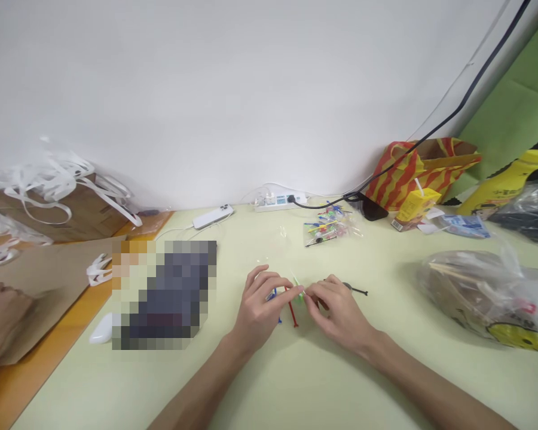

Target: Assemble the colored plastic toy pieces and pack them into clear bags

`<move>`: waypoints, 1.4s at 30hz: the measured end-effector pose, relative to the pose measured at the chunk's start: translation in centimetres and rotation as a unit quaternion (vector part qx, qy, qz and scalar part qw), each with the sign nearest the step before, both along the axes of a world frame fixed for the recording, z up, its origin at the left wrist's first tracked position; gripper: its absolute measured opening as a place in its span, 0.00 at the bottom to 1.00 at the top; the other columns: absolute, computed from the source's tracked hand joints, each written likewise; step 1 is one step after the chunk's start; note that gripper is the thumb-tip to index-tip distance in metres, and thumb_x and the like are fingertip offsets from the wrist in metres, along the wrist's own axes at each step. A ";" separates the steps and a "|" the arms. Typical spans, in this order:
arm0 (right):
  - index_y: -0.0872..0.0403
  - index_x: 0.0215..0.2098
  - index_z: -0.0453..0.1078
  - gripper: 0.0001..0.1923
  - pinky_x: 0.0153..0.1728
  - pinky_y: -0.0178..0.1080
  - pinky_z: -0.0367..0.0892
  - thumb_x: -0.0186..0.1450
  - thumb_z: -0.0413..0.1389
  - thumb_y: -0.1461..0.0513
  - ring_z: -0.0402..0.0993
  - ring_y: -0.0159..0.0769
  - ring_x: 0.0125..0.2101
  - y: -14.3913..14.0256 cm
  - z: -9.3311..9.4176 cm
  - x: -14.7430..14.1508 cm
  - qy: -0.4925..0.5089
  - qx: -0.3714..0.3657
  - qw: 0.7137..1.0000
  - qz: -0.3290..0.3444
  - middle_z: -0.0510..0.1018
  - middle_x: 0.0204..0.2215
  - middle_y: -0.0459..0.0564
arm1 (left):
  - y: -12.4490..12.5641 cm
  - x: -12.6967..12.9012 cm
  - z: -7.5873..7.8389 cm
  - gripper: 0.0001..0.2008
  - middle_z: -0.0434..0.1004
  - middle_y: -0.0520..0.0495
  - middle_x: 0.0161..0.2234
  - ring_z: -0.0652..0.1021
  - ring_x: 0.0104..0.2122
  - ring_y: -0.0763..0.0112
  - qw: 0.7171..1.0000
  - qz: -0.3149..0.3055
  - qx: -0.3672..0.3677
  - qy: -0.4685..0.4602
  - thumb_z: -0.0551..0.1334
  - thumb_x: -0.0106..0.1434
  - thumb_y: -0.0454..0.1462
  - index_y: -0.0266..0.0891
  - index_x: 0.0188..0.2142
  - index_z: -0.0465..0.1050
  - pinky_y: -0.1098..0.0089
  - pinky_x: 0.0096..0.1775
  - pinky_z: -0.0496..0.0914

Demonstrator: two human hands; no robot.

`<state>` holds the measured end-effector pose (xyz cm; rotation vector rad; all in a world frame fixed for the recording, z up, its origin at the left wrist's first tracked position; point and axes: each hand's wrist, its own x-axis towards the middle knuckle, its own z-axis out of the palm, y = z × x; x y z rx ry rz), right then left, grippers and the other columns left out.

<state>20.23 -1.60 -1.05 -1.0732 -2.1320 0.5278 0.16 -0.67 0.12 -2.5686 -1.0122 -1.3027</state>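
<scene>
From where I am standing, both hands are working close together at the middle of the pale surface (269,382).

Grip, right hand (341,307): thumb and forefinger appear to be pinching the green piece (300,297), a slim plastic part.
Grip, left hand (262,298): the forefinger is reaching to the same part; the thumb is being hidden, so I cannot tell whether this grip is grasping it or only steadying it.

Location of parts: the green piece is sitting between the two sets of fingertips. A red stick (293,315) is showing just beside it, on the left hand's side, and blue pieces (272,294) are showing partly beneath the left hand. A black piece (358,291) is lying beyond the right hand, jutting out past the knuckles.

Progress: a few parts are lying out and one is being handled, so the work is apparently standing at an early stage. Many coloured parts are remaining at the clear bag (325,230), near the power strip (278,202). Whether the red, blue and green parts are already joining one another cannot be determined; the fingers are covering the contact points.
</scene>
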 end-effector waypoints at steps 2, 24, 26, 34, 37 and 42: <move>0.52 0.26 0.56 0.14 0.34 0.39 0.55 0.70 0.47 0.66 0.60 0.30 0.21 0.0 -0.1 0.0 0.004 0.010 1.000 -0.013 0.66 0.19 0.40 | -0.1 0.0 0.0 0.16 0.81 0.51 0.37 0.78 0.39 0.70 0.999 -0.009 -0.031 -0.016 0.56 0.70 0.28 0.48 0.49 0.75 0.56 0.55 0.68; 0.53 0.27 0.60 0.14 0.33 0.38 0.53 0.72 0.49 0.66 0.59 0.30 0.24 -0.1 -0.4 0.1 -0.027 0.174 0.984 0.003 0.67 0.21 0.42 | -0.1 0.4 0.1 0.03 0.78 0.52 0.28 0.77 0.32 0.70 0.992 -0.019 -0.127 0.004 0.63 0.68 0.36 0.41 0.35 0.72 0.57 0.54 0.69; 0.54 0.27 0.60 0.14 0.33 0.38 0.53 0.72 0.50 0.66 0.59 0.30 0.24 0.0 -0.3 0.2 -0.036 0.181 0.983 0.001 0.66 0.21 0.42 | 0.0 0.4 0.0 0.04 0.77 0.53 0.28 0.77 0.31 0.71 0.991 -0.026 -0.129 0.008 0.63 0.68 0.36 0.41 0.34 0.72 0.58 0.54 0.69; 0.54 0.28 0.65 0.12 0.35 0.40 0.53 0.71 0.50 0.66 0.61 0.33 0.27 0.4 0.4 0.8 -0.075 0.244 0.967 -0.010 0.68 0.22 0.44 | 0.3 0.7 0.3 0.05 0.78 0.56 0.25 0.76 0.26 0.75 0.995 -0.033 -0.097 0.001 0.63 0.68 0.36 0.41 0.34 0.72 0.57 0.55 0.71; 0.54 0.28 0.65 0.13 0.35 0.40 0.53 0.72 0.50 0.66 0.60 0.33 0.27 0.4 0.7 1.0 -0.079 0.249 0.965 -0.009 0.68 0.22 0.44 | 0.3 0.7 0.5 0.05 0.76 0.57 0.23 0.75 0.24 0.77 0.997 -0.034 -0.074 -0.007 0.65 0.67 0.37 0.41 0.33 0.73 0.58 0.55 0.71; 0.54 0.29 0.66 0.12 0.35 0.41 0.53 0.71 0.52 0.65 0.58 0.34 0.28 0.3 1.1 1.4 -0.074 0.257 0.963 -0.016 0.68 0.22 0.44 | 0.2 1.0 0.9 0.06 0.75 0.58 0.22 0.75 0.22 0.77 0.998 -0.030 -0.056 -0.028 0.66 0.66 0.37 0.42 0.32 0.73 0.59 0.53 0.72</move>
